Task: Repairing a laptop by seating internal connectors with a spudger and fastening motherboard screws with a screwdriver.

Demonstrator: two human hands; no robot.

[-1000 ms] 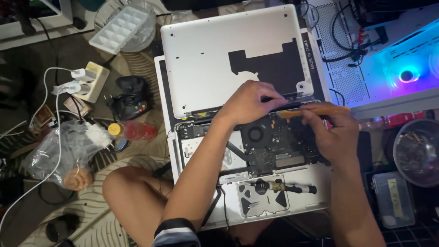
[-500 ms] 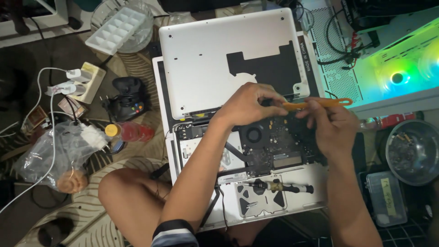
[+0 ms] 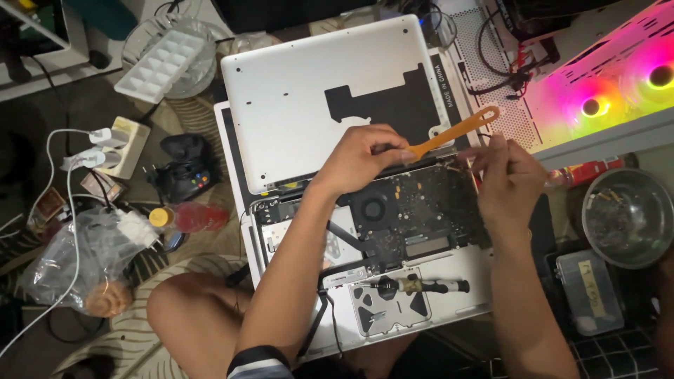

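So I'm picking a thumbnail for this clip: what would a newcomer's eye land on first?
Probably the glowing pink computer fans at top right, the brightest spot. Next comes the opened laptop in the middle, its dark circuit board bared and its pale bottom cover lying just above. Over the board, the left hand holds an orange plastic pry tool, with the right hand beside it.

A floor (image 3: 42, 140) with a patterned mat (image 3: 189, 116) carries everything. An opened laptop (image 3: 449, 302) lies on it, its detached bottom cover (image 3: 302, 105) propped over the upper part. To the left lie a game controller (image 3: 184, 175), a power strip (image 3: 126, 146), a red bottle (image 3: 191, 217) and a plastic bag (image 3: 84, 260). A white ice tray (image 3: 160, 64) sits at the top, a metal bowl (image 3: 628, 217) at the right.
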